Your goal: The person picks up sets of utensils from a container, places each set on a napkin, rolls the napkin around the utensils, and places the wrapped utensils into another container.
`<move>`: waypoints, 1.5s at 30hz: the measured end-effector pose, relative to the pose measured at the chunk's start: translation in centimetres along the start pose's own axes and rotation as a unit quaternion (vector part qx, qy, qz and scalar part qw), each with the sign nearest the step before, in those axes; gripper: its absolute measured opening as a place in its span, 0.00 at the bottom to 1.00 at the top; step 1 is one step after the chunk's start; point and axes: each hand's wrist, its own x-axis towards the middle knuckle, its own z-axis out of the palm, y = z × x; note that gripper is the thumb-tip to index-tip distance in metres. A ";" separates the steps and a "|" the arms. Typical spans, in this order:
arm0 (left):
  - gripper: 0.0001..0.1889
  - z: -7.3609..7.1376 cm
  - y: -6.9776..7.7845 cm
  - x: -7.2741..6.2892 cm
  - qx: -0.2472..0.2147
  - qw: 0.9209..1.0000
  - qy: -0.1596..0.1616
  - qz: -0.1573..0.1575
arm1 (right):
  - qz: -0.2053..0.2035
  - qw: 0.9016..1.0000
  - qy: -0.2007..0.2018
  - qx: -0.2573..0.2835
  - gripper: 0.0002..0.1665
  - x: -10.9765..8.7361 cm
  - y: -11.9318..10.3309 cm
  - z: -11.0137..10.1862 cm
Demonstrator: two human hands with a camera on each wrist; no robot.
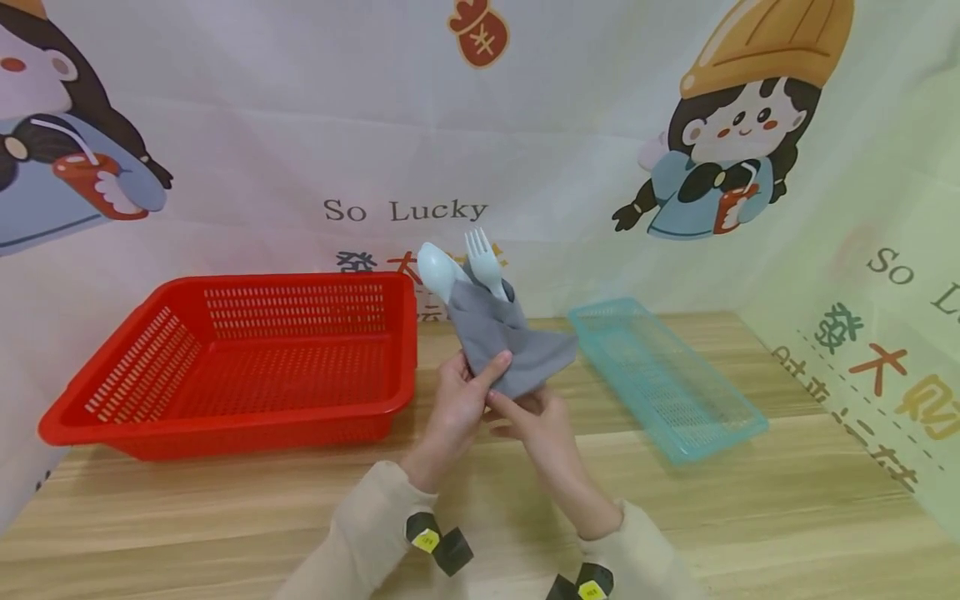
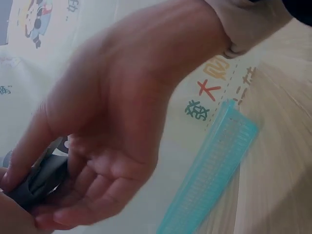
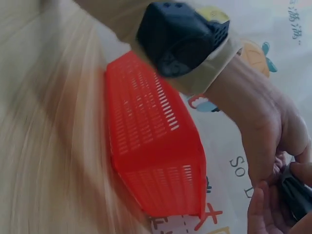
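A grey cloth napkin (image 1: 498,337) is folded around a pale blue spoon (image 1: 437,268) and a pale blue fork (image 1: 485,260), whose heads stick out of its top; their handles are hidden in the cloth. My left hand (image 1: 459,402) grips the napkin's lower left side, thumb across the front. At the bottom, my right hand (image 1: 546,427) pinches the narrow end, right beside the left thumb. A loose corner of cloth points out to the right. In the left wrist view, the napkin (image 2: 41,180) looks dark between the fingers.
To the left on the wooden table (image 1: 225,517) stands a red plastic basket (image 1: 397,408) with slotted walls. A shallow turquoise basket (image 1: 678,446) lies at the right. Behind the table hangs a printed cloth (image 1: 570,100) with cartoon figures.
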 end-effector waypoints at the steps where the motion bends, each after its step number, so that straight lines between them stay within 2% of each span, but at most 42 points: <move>1: 0.17 -0.1 0.0 0.0 0.010 1.000 0.000 -0.001 | 0.006 1.000 -0.003 0.013 0.16 0.0 0.0 0.0; 5: 0.17 -0.3 0.0 0.0 0.038 0.999 -0.004 -0.008 | 0.031 0.998 -0.010 0.057 0.14 0.0 0.1 0.0; 8: 0.16 -0.4 0.0 0.0 0.049 0.999 -0.015 -0.015 | 0.035 0.997 -0.019 0.071 0.15 -0.2 0.1 0.0; 13: 0.15 -0.6 0.1 0.1 0.066 0.998 -0.019 -0.002 | 0.040 0.995 -0.028 0.086 0.19 -0.3 0.1 -0.1; 17: 0.15 -0.6 0.0 0.1 0.071 0.997 -0.019 0.022 | 0.030 0.998 0.014 0.056 0.18 -0.3 -0.2 -0.1; 20: 0.16 -0.7 0.0 0.0 0.072 0.997 -0.022 0.030 | 0.022 0.998 0.045 0.039 0.18 -0.2 -0.3 -0.2; 29: 0.16 -1.0 0.1 -0.1 0.077 0.995 -0.056 0.033 | -0.012 0.998 0.049 0.032 0.23 -0.4 -0.1 -0.4; 30: 0.17 -1.1 0.0 -0.1 0.082 0.994 -0.057 0.034 | -0.033 0.998 0.046 0.031 0.22 -0.2 0.4 -0.7; 32: 0.17 -1.1 0.1 -0.2 0.091 0.994 -0.056 0.035 | -0.055 0.996 0.067 0.006 0.22 -0.1 0.5 -0.9; 33: 0.17 -1.2 0.1 -0.2 0.094 0.993 -0.056 0.032 | -0.082 0.994 0.074 -0.004 0.21 0.2 0.9 -1.3; 36: 0.18 -1.3 0.0 -0.3 0.106 0.992 -0.057 0.021 | -0.125 0.984 0.109 -0.062 0.19 0.4 0.9 -1.8; 37: 0.18 -1.4 0.0 -0.3 0.111 0.992 -0.057 0.016 | -0.122 0.981 0.124 -0.086 0.19 0.3 0.3 -1.8; 39: 0.18 -1.6 0.0 -0.3 0.125 0.991 -0.055 0.011 | -0.135 0.977 0.125 -0.109 0.15 0.3 0.2 -2.1; 41: 0.18 -1.7 -0.1 -0.3 0.130 0.990 -0.052 0.008 | -0.126 0.975 0.128 -0.129 0.14 0.1 -0.3 -2.1; 43: 0.18 -1.9 -0.1 -0.2 0.132 0.990 -0.049 0.006 | -0.121 0.976 0.122 -0.134 0.13 0.1 -0.5 -2.3; 45: 0.18 -2.0 0.0 -0.2 0.126 0.991 -0.051 0.003 | -0.107 0.981 0.105 -0.124 0.13 0.2 -0.7 -2.6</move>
